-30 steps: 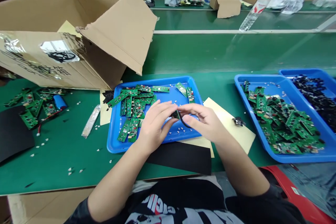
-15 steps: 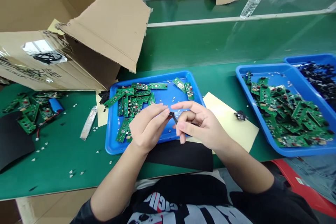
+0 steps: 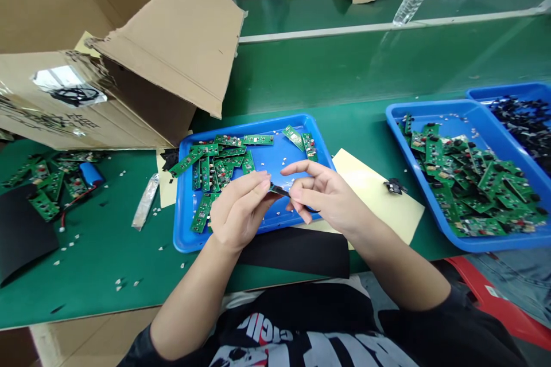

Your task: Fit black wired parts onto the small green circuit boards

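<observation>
Over the blue tray (image 3: 297, 120), my left hand (image 3: 241, 206) is closed on a small circuit board (image 3: 272, 187), mostly hidden by the fingers. My right hand (image 3: 322, 195) pinches slim black tweezers (image 3: 284, 191) between thumb and fingers, its index finger raised. The tweezers' tip meets the board at my left fingertips; their other end shows below my right palm. Green circuit boards (image 3: 230, 152) lie heaped at the tray's left side, and two more boards (image 3: 294, 137) rest at its back right. Tiny white bits are scattered on the tray floor.
To the right stand a blue tray of boards (image 3: 482, 189) and a tray of black parts (image 3: 525, 126). An open cardboard box (image 3: 172, 40) fills the back left. Loose boards (image 3: 51, 183), a blue cylinder (image 3: 90, 174) and black sheets (image 3: 297, 253) lie on the green table.
The tweezers now lie flatter, and more of them shows between my hands. My left fingertips have shifted slightly left, widening the gap between my hands.
</observation>
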Action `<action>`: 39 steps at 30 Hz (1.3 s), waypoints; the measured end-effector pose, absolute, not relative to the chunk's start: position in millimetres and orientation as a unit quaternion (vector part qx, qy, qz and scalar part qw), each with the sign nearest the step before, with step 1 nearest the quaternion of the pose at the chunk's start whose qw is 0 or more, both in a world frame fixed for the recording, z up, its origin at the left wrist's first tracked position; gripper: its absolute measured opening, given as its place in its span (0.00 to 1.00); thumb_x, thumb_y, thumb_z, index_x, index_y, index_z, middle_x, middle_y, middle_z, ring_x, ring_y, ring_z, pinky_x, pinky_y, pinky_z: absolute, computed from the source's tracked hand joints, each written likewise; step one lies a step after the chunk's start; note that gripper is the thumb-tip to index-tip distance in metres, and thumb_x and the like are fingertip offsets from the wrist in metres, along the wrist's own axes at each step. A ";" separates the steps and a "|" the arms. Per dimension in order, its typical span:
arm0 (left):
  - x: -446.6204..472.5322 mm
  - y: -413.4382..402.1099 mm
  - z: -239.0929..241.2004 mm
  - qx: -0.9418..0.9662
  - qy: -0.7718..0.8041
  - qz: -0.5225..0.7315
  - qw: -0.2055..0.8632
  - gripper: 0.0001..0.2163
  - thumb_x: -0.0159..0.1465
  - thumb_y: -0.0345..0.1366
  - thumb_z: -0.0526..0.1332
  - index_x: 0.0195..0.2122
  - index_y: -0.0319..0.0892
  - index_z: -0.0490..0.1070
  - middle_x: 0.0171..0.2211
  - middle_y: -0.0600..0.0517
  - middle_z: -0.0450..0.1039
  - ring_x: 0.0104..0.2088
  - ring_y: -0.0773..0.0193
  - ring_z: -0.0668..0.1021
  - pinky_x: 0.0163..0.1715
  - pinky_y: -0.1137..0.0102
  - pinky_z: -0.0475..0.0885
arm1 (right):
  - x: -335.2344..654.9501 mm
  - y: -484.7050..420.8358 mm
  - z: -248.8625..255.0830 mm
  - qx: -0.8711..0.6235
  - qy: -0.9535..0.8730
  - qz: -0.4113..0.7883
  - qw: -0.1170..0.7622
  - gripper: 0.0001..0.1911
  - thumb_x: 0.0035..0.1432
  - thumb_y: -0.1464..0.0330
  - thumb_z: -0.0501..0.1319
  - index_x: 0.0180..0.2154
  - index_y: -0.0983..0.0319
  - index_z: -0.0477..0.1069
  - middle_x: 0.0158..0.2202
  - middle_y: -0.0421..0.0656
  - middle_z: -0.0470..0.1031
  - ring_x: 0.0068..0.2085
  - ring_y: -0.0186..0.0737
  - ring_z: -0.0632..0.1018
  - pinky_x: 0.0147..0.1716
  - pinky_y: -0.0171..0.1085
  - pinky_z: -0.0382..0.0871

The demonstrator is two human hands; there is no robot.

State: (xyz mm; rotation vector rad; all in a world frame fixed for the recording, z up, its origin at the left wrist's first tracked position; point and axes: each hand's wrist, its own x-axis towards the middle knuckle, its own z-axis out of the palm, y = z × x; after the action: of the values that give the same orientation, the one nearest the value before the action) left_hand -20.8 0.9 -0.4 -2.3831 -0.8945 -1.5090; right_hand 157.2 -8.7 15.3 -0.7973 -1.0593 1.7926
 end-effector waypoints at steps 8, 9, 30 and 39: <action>-20.6 0.7 0.0 -0.818 -0.293 -0.495 0.004 0.13 0.59 0.32 0.65 0.44 0.44 0.68 0.38 0.51 0.79 0.38 0.64 0.81 0.34 0.71 0.79 | 157.4 -8.4 17.3 -0.363 -0.504 0.646 0.444 0.06 0.51 0.70 0.63 0.34 0.63 0.70 0.21 0.35 0.72 0.21 0.28 0.72 0.21 0.30 0.69; -19.8 0.6 0.1 -0.814 -0.297 -0.498 -0.015 0.12 0.59 0.32 0.65 0.44 0.44 0.68 0.38 0.51 0.79 0.38 0.64 0.81 0.35 0.70 0.79 | 157.6 -9.1 16.4 -0.365 -0.521 0.626 0.451 0.05 0.52 0.70 0.63 0.33 0.63 0.71 0.21 0.35 0.73 0.22 0.29 0.73 0.22 0.30 0.69; 0.4 -13.1 4.5 -0.723 -0.442 -0.446 -0.286 0.14 0.66 0.34 0.54 0.50 0.43 0.72 0.45 0.48 0.77 0.43 0.64 0.79 0.43 0.72 0.74 | 153.2 -7.9 0.6 -0.431 -0.743 0.104 0.501 0.07 0.62 0.72 0.56 0.32 0.59 0.71 0.27 0.39 0.75 0.30 0.35 0.75 0.49 0.45 0.71; 1.0 -9.9 6.9 -0.645 -0.480 -0.446 -0.393 0.15 0.67 0.43 0.51 0.43 0.40 0.73 0.30 0.51 0.77 0.26 0.69 0.78 0.30 0.75 0.73 | 157.2 -6.4 3.0 -0.413 -0.762 0.124 0.483 0.07 0.61 0.74 0.56 0.39 0.60 0.71 0.30 0.39 0.76 0.33 0.34 0.77 0.55 0.49 0.66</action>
State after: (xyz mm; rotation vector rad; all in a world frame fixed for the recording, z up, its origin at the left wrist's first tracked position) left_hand 1.0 -9.9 6.9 -2.7711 -2.0605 -1.9158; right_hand 157.2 -6.4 3.0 -1.0058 -1.8567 0.3029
